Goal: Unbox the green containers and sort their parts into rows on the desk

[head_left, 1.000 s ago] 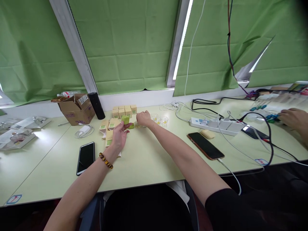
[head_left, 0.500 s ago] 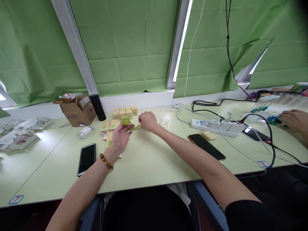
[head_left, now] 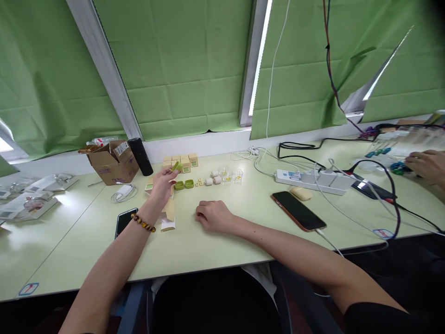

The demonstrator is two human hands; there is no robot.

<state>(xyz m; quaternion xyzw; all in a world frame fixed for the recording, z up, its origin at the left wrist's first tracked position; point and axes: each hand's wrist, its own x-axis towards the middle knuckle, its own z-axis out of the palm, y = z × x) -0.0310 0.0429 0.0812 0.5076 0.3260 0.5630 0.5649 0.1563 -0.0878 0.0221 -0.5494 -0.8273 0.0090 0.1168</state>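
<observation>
My left hand [head_left: 162,185] pinches a small green case [head_left: 177,166], tilted, above the rear left part of the table. Cardboard boxes with green labels [head_left: 186,170] stand just behind it. Below and right of the case lie two small open green case parts [head_left: 188,184], then tiny yellowish pieces [head_left: 199,182]. Farther right are several white and pinkish rounded pieces [head_left: 212,180] and clear cups with yellow inside [head_left: 238,176]. My right hand [head_left: 214,216] rests on the tabletop in front of them, fingers curled in, with nothing visible in it.
An opened flat carton [head_left: 168,218] and a phone [head_left: 122,221] lie by my left forearm. A brown box [head_left: 113,162] and black cylinder [head_left: 140,157] stand behind. Rightward are another phone [head_left: 298,211], a power strip [head_left: 313,181], cables, and another person's hand [head_left: 427,164].
My left hand has moved slightly left and up, and the green case is now tilted. My right hand has drawn back from the small pieces to the tabletop nearer me.
</observation>
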